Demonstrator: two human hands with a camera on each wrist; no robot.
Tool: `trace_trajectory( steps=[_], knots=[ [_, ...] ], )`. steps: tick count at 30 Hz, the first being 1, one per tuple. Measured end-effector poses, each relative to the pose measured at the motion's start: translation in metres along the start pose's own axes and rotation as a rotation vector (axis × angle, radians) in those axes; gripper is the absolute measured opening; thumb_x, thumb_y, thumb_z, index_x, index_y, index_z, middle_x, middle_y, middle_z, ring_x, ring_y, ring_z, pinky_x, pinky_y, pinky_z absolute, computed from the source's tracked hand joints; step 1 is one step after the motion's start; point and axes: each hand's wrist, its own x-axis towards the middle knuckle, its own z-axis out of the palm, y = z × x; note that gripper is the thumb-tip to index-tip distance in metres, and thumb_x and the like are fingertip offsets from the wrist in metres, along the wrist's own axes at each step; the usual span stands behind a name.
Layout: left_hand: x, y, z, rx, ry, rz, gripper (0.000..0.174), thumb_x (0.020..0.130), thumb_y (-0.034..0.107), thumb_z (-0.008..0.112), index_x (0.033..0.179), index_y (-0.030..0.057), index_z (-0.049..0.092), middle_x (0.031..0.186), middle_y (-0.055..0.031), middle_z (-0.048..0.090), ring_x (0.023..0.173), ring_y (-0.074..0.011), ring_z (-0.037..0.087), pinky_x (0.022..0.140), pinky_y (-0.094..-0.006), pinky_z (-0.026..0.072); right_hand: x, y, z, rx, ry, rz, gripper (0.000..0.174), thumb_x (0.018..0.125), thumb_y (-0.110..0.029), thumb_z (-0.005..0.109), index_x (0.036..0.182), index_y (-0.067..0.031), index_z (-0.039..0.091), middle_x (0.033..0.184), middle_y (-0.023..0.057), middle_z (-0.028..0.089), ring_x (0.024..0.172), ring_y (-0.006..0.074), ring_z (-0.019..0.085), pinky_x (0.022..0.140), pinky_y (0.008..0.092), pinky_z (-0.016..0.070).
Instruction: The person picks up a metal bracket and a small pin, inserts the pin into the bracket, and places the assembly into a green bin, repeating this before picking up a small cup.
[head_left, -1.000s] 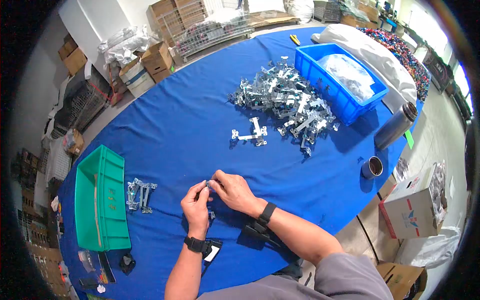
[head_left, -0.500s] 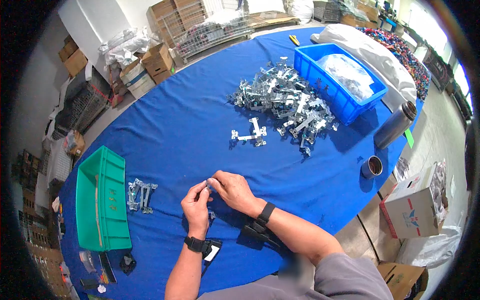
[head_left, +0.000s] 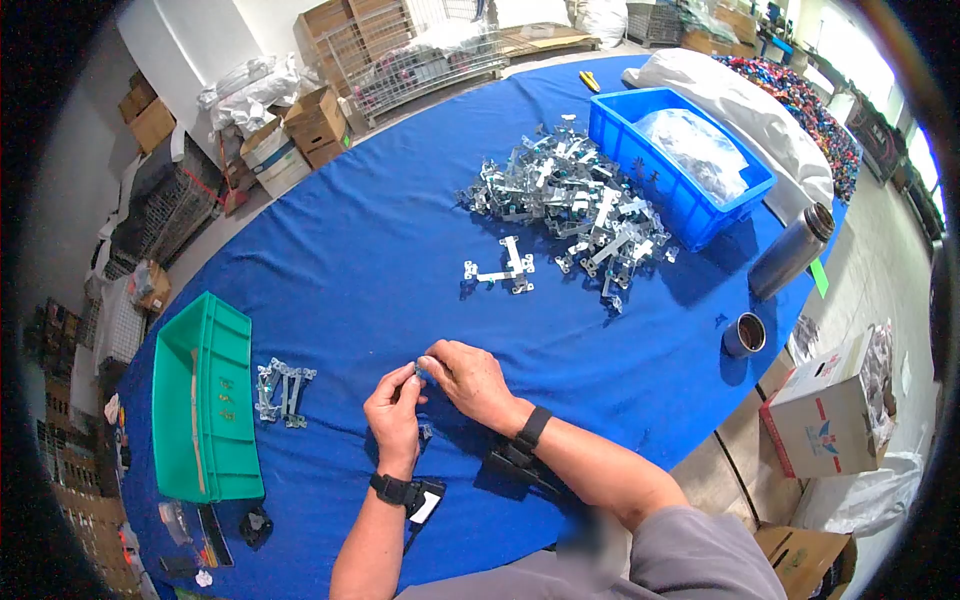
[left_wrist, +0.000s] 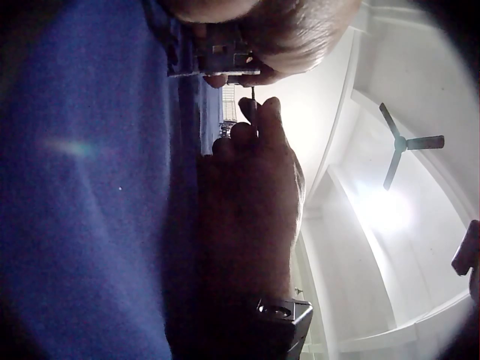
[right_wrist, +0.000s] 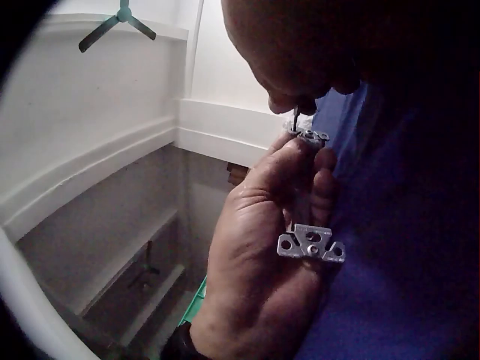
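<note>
My left hand [head_left: 394, 408] grips a metal bracket [right_wrist: 311, 246], fingers curled round its bar. One holed end plate sticks out by the palm in the right wrist view; the other end shows at the fingertips. My right hand [head_left: 474, 384] meets the left at the fingertips, thumb and fingers pinching a small thin dark piece [right_wrist: 296, 118] against that far end. Its kind cannot be told, as the fingers cover most of it. In the left wrist view the right hand [left_wrist: 251, 195] faces the bracket [left_wrist: 217, 52] under the left hand.
Several brackets [head_left: 284, 392] lie beside a green bin [head_left: 228, 400] at left. Farther off are two more brackets [head_left: 500, 268], a large bracket pile [head_left: 575, 195] and a blue bin [head_left: 690, 215]. A steel flask [head_left: 790, 252] and its cup [head_left: 744, 336] stand at right on the blue cloth.
Both hands stay together in nearly the same place, with only slight finger movement. The bracket remains in the left hand; the things on the cloth have not moved.
</note>
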Motion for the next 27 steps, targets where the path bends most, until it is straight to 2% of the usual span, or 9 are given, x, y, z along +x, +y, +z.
trace_trajectory(
  steps=[2,6,8,11,17,18,20,24,27],
  knots=[
    [0.0001,-0.0009,-0.0006,-0.014,0.012,-0.005,0.020,0.092,0.002,0.063,0.111,-0.0022,0.069,0.097,-0.0070,0.070,0.081,-0.0118,0.066,0.065,-0.0237,0.0539,0.0005,-0.0040,0.0011,0.174,0.040,0.031,0.016,0.094,-0.015,0.061,0.091,0.0004,0.060,0.081,0.0180,0.062,0.073,0.0352,0.063,0.063,0.0418,0.0486],
    [0.0006,-0.0006,-0.0021,-0.002,0.003,-0.001,0.020,0.092,0.002,0.063,0.110,-0.0023,0.069,0.096,-0.0072,0.070,0.081,-0.0122,0.066,0.066,-0.0238,0.0540,0.0000,0.0007,0.0038,0.184,0.045,0.011,0.017,0.094,-0.016,0.061,0.093,0.0012,0.059,0.082,0.0189,0.062,0.073,0.0359,0.063,0.062,0.0416,0.0485],
    [-0.0002,0.0006,-0.0002,-0.014,0.017,-0.012,0.020,0.092,0.002,0.064,0.110,-0.0027,0.069,0.095,-0.0072,0.070,0.081,-0.0120,0.066,0.066,-0.0236,0.0538,0.0005,0.0013,0.0018,0.132,-0.001,0.015,0.020,0.095,-0.022,0.058,0.091,-0.0021,0.058,0.083,0.0191,0.064,0.078,0.0390,0.064,0.066,0.0483,0.0489],
    [-0.0001,0.0001,-0.0003,-0.012,0.019,-0.010,0.020,0.091,0.002,0.064,0.110,-0.0030,0.069,0.095,-0.0070,0.070,0.080,-0.0118,0.065,0.066,-0.0235,0.0537,0.0033,-0.0006,-0.0040,0.089,-0.076,0.078,0.019,0.095,-0.021,0.058,0.092,-0.0020,0.059,0.082,0.0192,0.065,0.077,0.0390,0.065,0.065,0.0482,0.0492],
    [0.0004,-0.0019,-0.0021,-0.019,0.008,-0.008,0.020,0.092,0.003,0.063,0.110,-0.0029,0.069,0.094,-0.0068,0.070,0.080,-0.0117,0.065,0.066,-0.0238,0.0537,-0.0006,-0.0014,0.0021,0.174,-0.012,0.073,0.020,0.096,-0.021,0.057,0.093,-0.0021,0.057,0.081,0.0197,0.066,0.076,0.0398,0.065,0.064,0.0502,0.0488],
    [0.0003,-0.0016,-0.0016,-0.020,0.008,-0.009,0.020,0.092,0.003,0.063,0.110,-0.0029,0.069,0.094,-0.0068,0.070,0.080,-0.0117,0.065,0.066,-0.0238,0.0537,-0.0004,-0.0005,0.0023,0.174,-0.014,0.074,0.020,0.096,-0.021,0.057,0.093,-0.0021,0.057,0.081,0.0197,0.066,0.076,0.0398,0.065,0.064,0.0502,0.0488],
    [-0.0001,-0.0003,0.0000,-0.023,0.027,-0.012,0.020,0.092,0.002,0.063,0.111,-0.0031,0.069,0.093,-0.0068,0.070,0.078,-0.0107,0.064,0.065,-0.0236,0.0530,0.0009,0.0007,0.0020,0.132,-0.037,0.058,0.019,0.095,-0.018,0.060,0.096,0.0006,0.056,0.074,0.0198,0.063,0.070,0.0372,0.065,0.060,0.0443,0.0481],
    [0.0003,-0.0002,0.0006,-0.039,0.030,-0.023,0.020,0.092,0.002,0.063,0.111,-0.0032,0.069,0.093,-0.0070,0.070,0.076,-0.0106,0.064,0.064,-0.0236,0.0528,0.0009,0.0020,0.0028,0.093,-0.072,0.049,0.018,0.095,-0.017,0.059,0.097,0.0008,0.055,0.072,0.0196,0.062,0.067,0.0377,0.064,0.058,0.0445,0.0476],
    [0.0005,-0.0018,-0.0009,-0.024,0.028,-0.010,0.020,0.092,0.002,0.063,0.111,-0.0032,0.069,0.095,-0.0073,0.070,0.076,-0.0107,0.064,0.064,-0.0234,0.0528,-0.0001,0.0002,0.0049,0.190,0.054,0.005,0.018,0.096,-0.017,0.059,0.094,0.0005,0.056,0.068,0.0188,0.061,0.064,0.0371,0.063,0.056,0.0447,0.0463]
  ],
)
